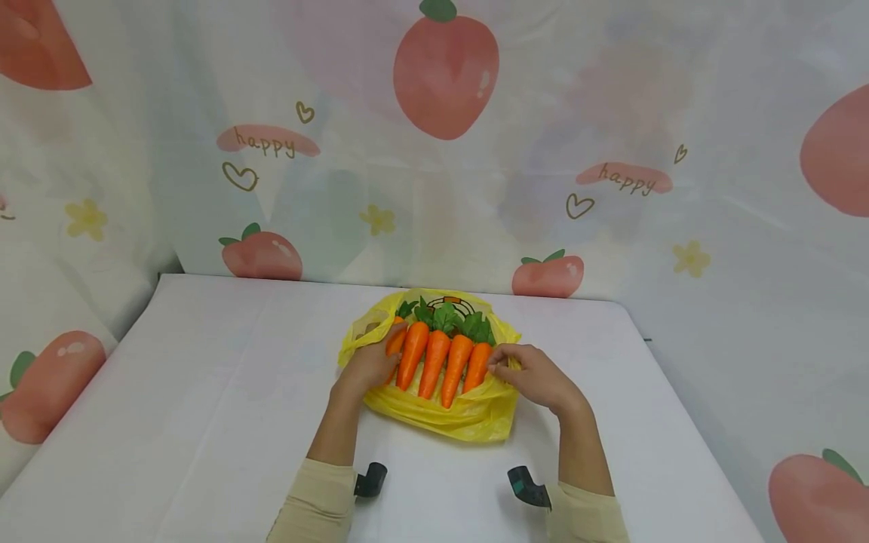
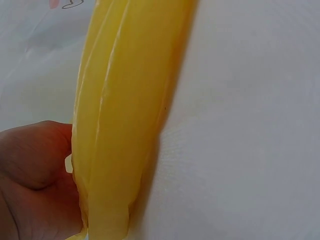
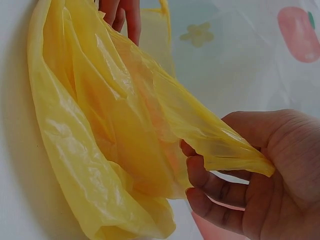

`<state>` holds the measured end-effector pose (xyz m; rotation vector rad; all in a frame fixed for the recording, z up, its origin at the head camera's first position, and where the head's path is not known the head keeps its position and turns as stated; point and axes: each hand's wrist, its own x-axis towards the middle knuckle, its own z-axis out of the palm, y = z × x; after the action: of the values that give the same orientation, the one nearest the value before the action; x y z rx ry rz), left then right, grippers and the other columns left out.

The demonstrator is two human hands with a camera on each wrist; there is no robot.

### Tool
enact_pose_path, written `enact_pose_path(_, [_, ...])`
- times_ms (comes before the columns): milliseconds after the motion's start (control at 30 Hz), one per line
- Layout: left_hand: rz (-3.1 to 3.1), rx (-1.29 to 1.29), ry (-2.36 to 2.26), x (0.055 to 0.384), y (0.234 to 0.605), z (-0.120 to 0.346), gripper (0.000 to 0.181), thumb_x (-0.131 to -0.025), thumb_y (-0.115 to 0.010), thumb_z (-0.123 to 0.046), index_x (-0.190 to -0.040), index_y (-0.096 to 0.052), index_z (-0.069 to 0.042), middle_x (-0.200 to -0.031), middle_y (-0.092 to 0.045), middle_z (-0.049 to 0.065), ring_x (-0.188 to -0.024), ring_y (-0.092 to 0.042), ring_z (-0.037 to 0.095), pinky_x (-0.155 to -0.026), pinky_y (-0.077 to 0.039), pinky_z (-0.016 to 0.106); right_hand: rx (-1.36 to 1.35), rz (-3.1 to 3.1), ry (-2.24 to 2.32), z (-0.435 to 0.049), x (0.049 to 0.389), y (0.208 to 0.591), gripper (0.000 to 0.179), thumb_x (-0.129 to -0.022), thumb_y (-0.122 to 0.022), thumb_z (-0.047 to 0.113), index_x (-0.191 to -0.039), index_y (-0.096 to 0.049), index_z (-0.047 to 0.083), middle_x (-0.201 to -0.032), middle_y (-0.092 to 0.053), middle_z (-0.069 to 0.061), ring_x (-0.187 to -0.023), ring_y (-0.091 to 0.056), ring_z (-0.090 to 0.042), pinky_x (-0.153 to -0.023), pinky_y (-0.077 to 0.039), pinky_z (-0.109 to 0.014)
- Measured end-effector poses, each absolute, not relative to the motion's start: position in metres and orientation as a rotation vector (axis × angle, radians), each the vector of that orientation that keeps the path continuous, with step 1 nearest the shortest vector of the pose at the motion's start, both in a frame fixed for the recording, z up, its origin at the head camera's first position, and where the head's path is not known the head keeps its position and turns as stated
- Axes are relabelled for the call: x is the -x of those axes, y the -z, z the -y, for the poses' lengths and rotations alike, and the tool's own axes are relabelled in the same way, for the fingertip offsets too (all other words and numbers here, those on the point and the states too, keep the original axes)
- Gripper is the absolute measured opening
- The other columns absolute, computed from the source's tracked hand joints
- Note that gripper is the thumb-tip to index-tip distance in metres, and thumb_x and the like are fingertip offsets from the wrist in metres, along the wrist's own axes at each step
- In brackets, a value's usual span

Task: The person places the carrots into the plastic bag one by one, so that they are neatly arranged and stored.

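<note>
Several orange carrots (image 1: 432, 365) with green leafy tops lie side by side in a yellow plastic bag (image 1: 468, 427), whose mouth is spread wide around them. My left hand (image 1: 370, 363) reaches over the bag's left edge and grips the leftmost carrot (image 1: 396, 344) between thumb and fingers. In the left wrist view the bag's side (image 2: 122, 100) covers most of that hand (image 2: 40, 180). On the other side, my right hand (image 1: 536, 373) pinches the bag's right edge, beside the rightmost carrot (image 1: 478, 366). The right wrist view shows the thin plastic (image 3: 220, 145) running between thumb and curled fingers.
The bag rests on a white-covered table (image 1: 224, 392), toward its far edge. Behind stands a curtain (image 1: 353, 151) printed with fruit, hearts and flowers. A black angled piece (image 1: 370, 480) sticks out by the left sleeve, and a similar piece (image 1: 528, 487) by the right.
</note>
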<state>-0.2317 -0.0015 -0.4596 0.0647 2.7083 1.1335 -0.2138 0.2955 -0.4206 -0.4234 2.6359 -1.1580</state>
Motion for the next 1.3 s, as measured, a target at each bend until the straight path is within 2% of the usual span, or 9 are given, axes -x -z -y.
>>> enact_pose_path(200, [-2.731, -0.121, -1.154, 0.232, 0.460, 0.001, 0.054, -0.106, -0.059, -0.018, -0.158, -0.044, -0.024, -0.163, -0.023, 0.023, -0.130, -0.050, 0.044, -0.106, -0.043, 0.058, 0.422, -2.642, 1.149, -0.295, 0.213, 0.419, 0.012, -0.102, -0.062, 0.013, -0.103, -0.072, 0.008, -0.095, -0.064, -0.004, -0.097, -0.054, -0.027, -0.082, -0.048, -0.039])
enact_pose_path(400, [-2.736, -0.114, -1.128, 0.232, 0.458, 0.001, 0.055, -0.107, -0.057, -0.020, -0.159, -0.042, -0.025, -0.163, -0.024, 0.025, -0.117, -0.057, 0.041, -0.097, -0.048, 0.054, 0.406, -2.638, 1.154, -0.295, 0.214, 0.420, 0.011, -0.102, -0.063, 0.014, -0.103, -0.072, 0.009, -0.096, -0.064, -0.004, -0.098, -0.054, -0.027, -0.084, -0.048, -0.040])
enact_pose_path(567, [-2.751, -0.132, -1.122, 0.231, 0.453, -0.001, 0.057, -0.106, -0.058, -0.019, -0.160, -0.041, -0.022, -0.162, -0.031, 0.023, -0.126, -0.054, 0.040, -0.102, -0.045, 0.054, 0.397, -2.631, 1.163, -0.295, 0.213, 0.420, 0.011, -0.103, -0.062, 0.013, -0.105, -0.072, 0.008, -0.096, -0.064, -0.004, -0.098, -0.054, -0.027, -0.085, -0.048, -0.041])
enact_pose_path(700, [-2.778, -0.144, -1.129, 0.227, 0.444, -0.002, 0.058, -0.105, -0.060, -0.015, -0.160, -0.042, -0.018, -0.157, -0.039, 0.023, -0.123, -0.056, 0.038, -0.100, -0.047, 0.052, 0.403, -2.635, 1.164, -0.295, 0.213, 0.420, 0.012, -0.102, -0.062, 0.012, -0.104, -0.072, 0.008, -0.095, -0.064, -0.004, -0.097, -0.054, -0.027, -0.085, -0.048, -0.041])
enact_pose_path(833, [-2.805, -0.136, -1.164, 0.224, 0.433, -0.002, 0.057, -0.103, -0.063, -0.012, -0.157, -0.045, -0.014, -0.149, -0.052, 0.019, -0.113, -0.060, 0.034, -0.085, -0.054, 0.044, 0.387, -2.643, 1.162, -0.297, 0.213, 0.419, 0.011, -0.102, -0.062, 0.013, -0.104, -0.073, 0.009, -0.095, -0.064, -0.004, -0.097, -0.054, -0.027, -0.085, -0.049, -0.040])
enact_pose_path(933, [-2.804, -0.136, -1.191, 0.222, 0.428, -0.001, 0.056, -0.103, -0.063, -0.010, -0.156, -0.046, -0.013, -0.145, -0.057, 0.017, -0.095, -0.061, 0.030, -0.063, -0.051, 0.035, 0.380, -2.640, 1.165, -0.297, 0.213, 0.419, 0.011, -0.102, -0.063, 0.014, -0.105, -0.073, 0.009, -0.096, -0.063, -0.004, -0.097, -0.054, -0.027, -0.084, -0.049, -0.039])
enact_pose_path(1033, [-2.815, -0.166, -1.188, 0.222, 0.425, 0.000, 0.056, -0.102, -0.064, -0.009, -0.155, -0.047, -0.012, -0.145, -0.057, 0.018, -0.088, -0.060, 0.028, -0.060, -0.049, 0.032, 0.391, -2.638, 1.168, -0.297, 0.213, 0.419, 0.011, -0.102, -0.063, 0.015, -0.104, -0.072, 0.010, -0.095, -0.063, -0.004, -0.096, -0.054, -0.027, -0.082, -0.049, -0.039])
enact_pose_path(1133, [-2.825, -0.200, -1.168, 0.220, 0.420, 0.000, 0.054, -0.102, -0.065, -0.009, -0.154, -0.050, -0.013, -0.146, -0.056, 0.018, -0.099, -0.063, 0.029, -0.069, -0.052, 0.034, 0.400, -2.639, 1.169, -0.297, 0.213, 0.419, 0.010, -0.102, -0.063, 0.015, -0.103, -0.072, 0.011, -0.094, -0.063, -0.004, -0.095, -0.054, -0.026, -0.081, -0.049, -0.039])
enact_pose_path(1300, [-2.805, -0.259, -1.169, 0.211, 0.408, -0.002, 0.050, -0.103, -0.064, -0.009, -0.152, -0.053, -0.016, -0.148, -0.051, 0.020, -0.121, -0.057, 0.034, -0.088, -0.053, 0.043, 0.395, -2.636, 1.177, -0.297, 0.213, 0.419, 0.009, -0.102, -0.063, 0.014, -0.102, -0.072, 0.011, -0.094, -0.063, -0.005, -0.095, -0.054, -0.027, -0.081, -0.049, -0.039])
